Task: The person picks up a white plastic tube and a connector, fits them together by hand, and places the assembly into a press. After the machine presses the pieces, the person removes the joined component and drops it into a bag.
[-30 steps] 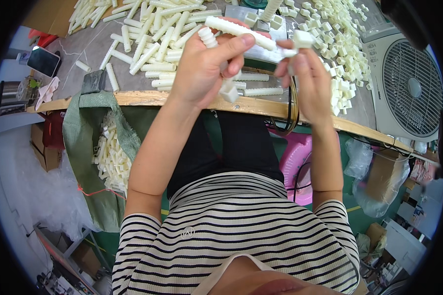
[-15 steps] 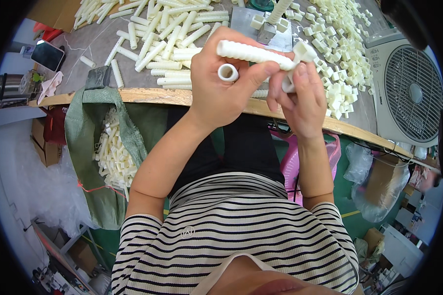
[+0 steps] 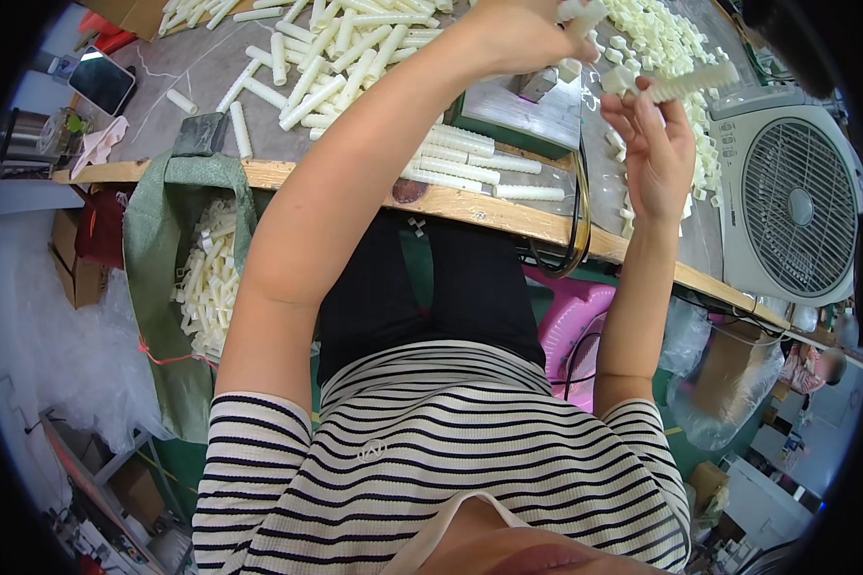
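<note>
My left hand [image 3: 530, 36] reaches to the far edge of the view, above a metal block [image 3: 537, 84] on a flat metal plate [image 3: 513, 117]. Its fingers are closed about a white plastic piece [image 3: 585, 15], blurred and partly cut off, so its shape is unclear. My right hand [image 3: 660, 158], to the right of the plate, pinches a white ribbed tube [image 3: 697, 81] that points right. At that tube's left end is a small square white cap [image 3: 619, 80]. Below the right hand's fingers, loose white square caps [image 3: 705, 158] lie on the table.
Many ribbed tubes [image 3: 355, 72] are heaped at the back left, and several [image 3: 455, 165] lie by the wooden table edge [image 3: 470, 206]. A box fan [image 3: 801, 201] stands right. A green sack [image 3: 153, 278] of white pieces hangs left. Black cables [image 3: 582, 206] cross the edge.
My left hand has moved away from me to the metal block, and the two hands have parted. My right hand has shifted right and now carries the ribbed tube.
</note>
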Demonstrator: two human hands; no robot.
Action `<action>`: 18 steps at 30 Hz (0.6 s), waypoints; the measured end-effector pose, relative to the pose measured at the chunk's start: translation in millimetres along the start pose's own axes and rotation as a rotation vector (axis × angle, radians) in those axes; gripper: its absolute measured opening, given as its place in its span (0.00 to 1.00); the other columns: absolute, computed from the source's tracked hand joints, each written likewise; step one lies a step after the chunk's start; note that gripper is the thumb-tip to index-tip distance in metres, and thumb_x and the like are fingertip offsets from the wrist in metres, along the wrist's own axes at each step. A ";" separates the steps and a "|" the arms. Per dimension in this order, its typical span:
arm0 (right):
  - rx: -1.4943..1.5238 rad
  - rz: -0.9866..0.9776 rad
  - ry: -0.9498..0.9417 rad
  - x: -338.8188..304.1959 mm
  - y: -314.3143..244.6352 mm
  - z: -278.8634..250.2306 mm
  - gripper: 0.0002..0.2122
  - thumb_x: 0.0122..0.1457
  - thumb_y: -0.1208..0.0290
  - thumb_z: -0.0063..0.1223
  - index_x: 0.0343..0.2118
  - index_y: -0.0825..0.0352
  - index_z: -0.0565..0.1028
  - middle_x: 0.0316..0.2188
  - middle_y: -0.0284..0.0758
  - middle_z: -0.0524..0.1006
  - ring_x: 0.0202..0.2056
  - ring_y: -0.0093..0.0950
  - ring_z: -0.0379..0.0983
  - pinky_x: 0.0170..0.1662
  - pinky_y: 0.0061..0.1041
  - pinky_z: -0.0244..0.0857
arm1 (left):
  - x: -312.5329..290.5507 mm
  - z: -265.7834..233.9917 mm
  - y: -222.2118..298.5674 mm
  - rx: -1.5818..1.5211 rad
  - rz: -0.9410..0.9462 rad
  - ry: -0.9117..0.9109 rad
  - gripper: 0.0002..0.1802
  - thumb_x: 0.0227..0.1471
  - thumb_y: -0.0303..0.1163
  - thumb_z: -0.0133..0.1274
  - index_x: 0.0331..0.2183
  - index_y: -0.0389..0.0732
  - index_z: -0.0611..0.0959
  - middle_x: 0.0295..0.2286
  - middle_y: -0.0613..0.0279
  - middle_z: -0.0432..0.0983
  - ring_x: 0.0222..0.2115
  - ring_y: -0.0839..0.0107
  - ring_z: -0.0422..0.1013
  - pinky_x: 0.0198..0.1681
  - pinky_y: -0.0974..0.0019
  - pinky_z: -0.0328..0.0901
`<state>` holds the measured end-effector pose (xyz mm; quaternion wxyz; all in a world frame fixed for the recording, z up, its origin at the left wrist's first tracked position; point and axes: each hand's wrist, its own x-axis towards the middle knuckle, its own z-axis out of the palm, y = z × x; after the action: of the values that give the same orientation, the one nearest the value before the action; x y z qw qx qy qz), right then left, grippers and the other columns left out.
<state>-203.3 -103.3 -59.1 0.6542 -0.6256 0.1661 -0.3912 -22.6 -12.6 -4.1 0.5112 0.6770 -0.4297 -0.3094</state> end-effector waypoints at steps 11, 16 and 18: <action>-0.387 -0.121 -0.150 41.4 48.7 22.6 0.11 0.50 0.66 0.61 0.36 0.63 0.80 0.41 0.31 0.72 0.40 0.21 0.67 0.40 0.18 0.62 | 21.1 -95.1 -90.3 0.993 0.204 0.426 0.09 0.47 0.28 0.53 0.31 0.33 0.78 0.25 0.62 0.76 0.26 0.74 0.70 0.31 0.70 0.64; -0.406 -0.022 -0.140 32.7 44.6 24.2 0.14 0.50 0.67 0.59 0.41 0.65 0.78 0.43 0.32 0.73 0.43 0.22 0.67 0.46 0.21 0.60 | 10.2 -85.3 -89.2 1.342 -0.103 0.154 0.13 0.47 0.34 0.51 0.37 0.42 0.79 0.32 0.48 0.77 0.35 0.53 0.74 0.37 0.54 0.67; -0.360 -0.073 -0.135 31.4 40.4 19.9 0.17 0.51 0.69 0.59 0.45 0.67 0.75 0.44 0.34 0.75 0.45 0.22 0.68 0.50 0.21 0.59 | 2.7 -85.4 -85.2 1.266 -0.084 0.198 0.13 0.47 0.34 0.51 0.37 0.42 0.80 0.30 0.48 0.77 0.35 0.54 0.74 0.37 0.54 0.67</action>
<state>-156.9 -115.8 -85.7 0.5267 -0.7629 0.1665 -0.3359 74.4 30.6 -61.3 0.0372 0.8893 -0.4532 0.0483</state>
